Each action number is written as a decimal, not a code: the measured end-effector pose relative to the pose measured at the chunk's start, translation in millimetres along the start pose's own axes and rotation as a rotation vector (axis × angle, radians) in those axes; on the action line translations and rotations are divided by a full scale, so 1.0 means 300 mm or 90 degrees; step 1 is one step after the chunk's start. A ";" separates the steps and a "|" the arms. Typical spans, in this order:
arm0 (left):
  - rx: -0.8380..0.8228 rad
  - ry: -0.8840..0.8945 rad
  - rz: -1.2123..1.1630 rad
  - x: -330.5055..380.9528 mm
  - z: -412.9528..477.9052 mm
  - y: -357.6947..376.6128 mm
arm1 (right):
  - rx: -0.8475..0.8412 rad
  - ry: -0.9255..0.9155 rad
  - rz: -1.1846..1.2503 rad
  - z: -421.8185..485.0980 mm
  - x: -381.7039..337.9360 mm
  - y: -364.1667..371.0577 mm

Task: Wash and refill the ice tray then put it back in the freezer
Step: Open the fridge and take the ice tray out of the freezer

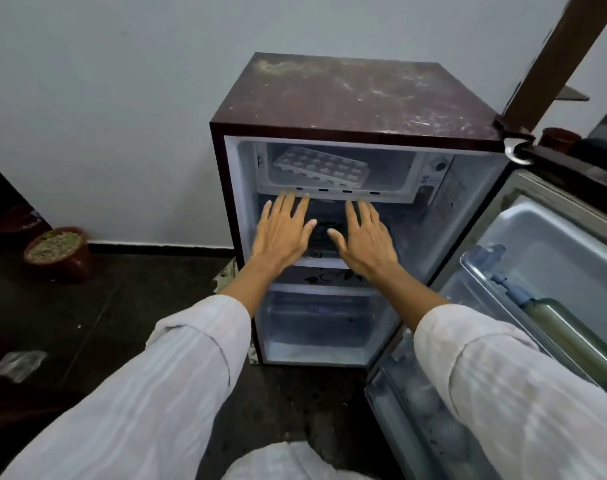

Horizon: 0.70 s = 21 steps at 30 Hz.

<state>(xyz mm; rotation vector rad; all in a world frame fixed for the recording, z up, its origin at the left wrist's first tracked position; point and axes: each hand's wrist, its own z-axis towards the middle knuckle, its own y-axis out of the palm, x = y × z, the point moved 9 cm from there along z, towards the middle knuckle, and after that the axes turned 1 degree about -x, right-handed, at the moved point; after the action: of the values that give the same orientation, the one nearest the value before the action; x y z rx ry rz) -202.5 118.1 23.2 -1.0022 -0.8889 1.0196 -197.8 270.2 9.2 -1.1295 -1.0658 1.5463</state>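
Observation:
A white ice tray (321,167) lies tilted inside the freezer compartment (392,168) at the top of a small dark-red fridge (350,95) whose door (551,244) stands open to the right. My left hand (283,233) and my right hand (364,237) are stretched out flat, palms down, fingers spread, in front of the shelf just below the freezer opening. Both hold nothing. Fingertips of the left hand reach the freezer's lower lip, and neither hand touches the tray.
A bottle of yellowish liquid (565,330) lies in the door rack, with pale round things in the rack below. A brown pot (57,252) stands on the dark floor at left, near a crumpled plastic bag (16,365). The fridge backs onto a white wall.

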 end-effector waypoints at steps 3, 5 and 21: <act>-0.002 0.021 0.001 -0.029 0.086 0.027 | 0.004 0.013 -0.009 0.094 0.018 0.015; -0.009 0.025 -0.009 -0.043 0.140 0.050 | -0.005 0.022 -0.017 0.149 0.035 0.030; -0.101 -0.100 -0.065 -0.200 0.542 0.178 | 0.053 0.179 0.199 0.504 0.265 0.096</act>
<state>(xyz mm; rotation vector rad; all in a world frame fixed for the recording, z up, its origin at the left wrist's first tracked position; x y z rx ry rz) -383.5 110.0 13.2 -1.0073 -1.1533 0.9621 -362.7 322.8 -1.7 -1.4576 -0.6527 1.5926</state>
